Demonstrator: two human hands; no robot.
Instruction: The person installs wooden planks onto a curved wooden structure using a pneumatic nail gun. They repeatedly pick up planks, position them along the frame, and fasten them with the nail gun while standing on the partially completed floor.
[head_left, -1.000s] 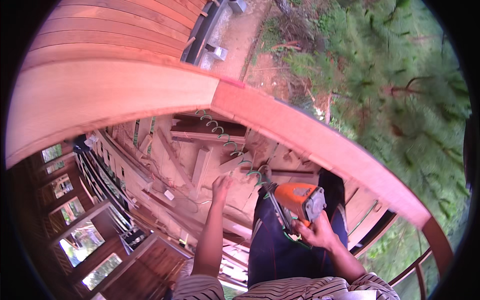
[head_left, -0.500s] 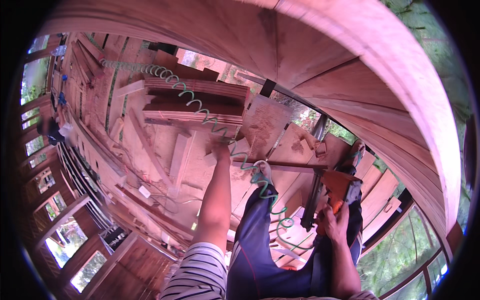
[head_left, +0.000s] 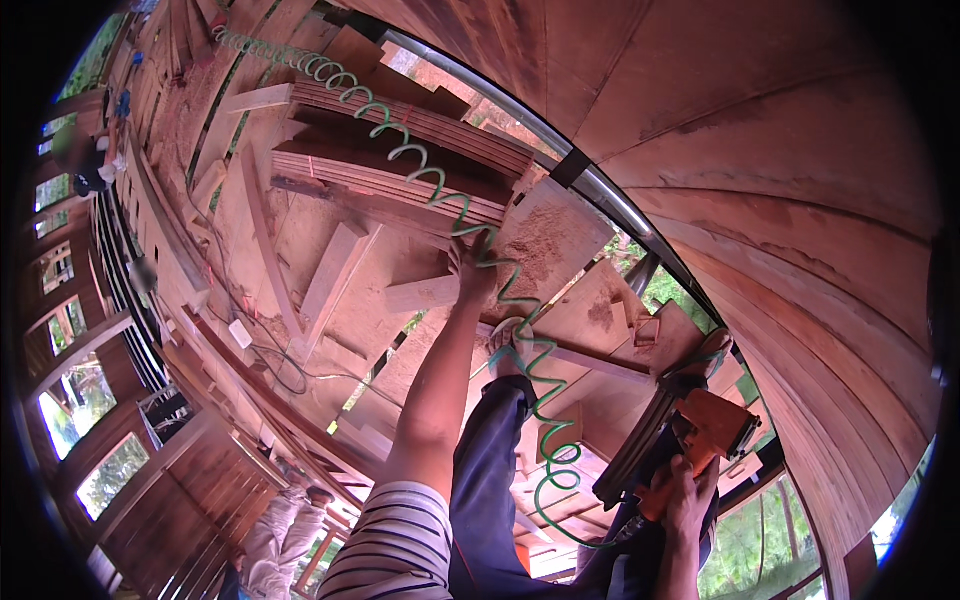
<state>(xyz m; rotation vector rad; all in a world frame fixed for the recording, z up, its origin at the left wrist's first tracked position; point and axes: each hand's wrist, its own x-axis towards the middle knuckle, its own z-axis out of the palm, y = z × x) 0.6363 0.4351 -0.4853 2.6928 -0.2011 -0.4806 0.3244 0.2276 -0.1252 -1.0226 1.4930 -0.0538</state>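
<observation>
A nailer [head_left: 712,425] is being gripped in the right hand [head_left: 685,495], near right. The left hand [head_left: 477,275], crossed by a hose [head_left: 505,263], is being held out just beside the near edge of stacked boards [head_left: 370,182] slanting from far left toward nearer right; whether anything is being grasped there cannot be told. Room is being left over the floor [head_left: 545,228] between stack and right-hand wall [head_left: 780,190].

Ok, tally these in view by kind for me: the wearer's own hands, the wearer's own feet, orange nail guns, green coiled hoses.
Hands: 2 (left hand, right hand)
Feet: 2 (left foot, right foot)
Orange nail gun: 1
Green coiled hose: 1
Total: 6
</observation>
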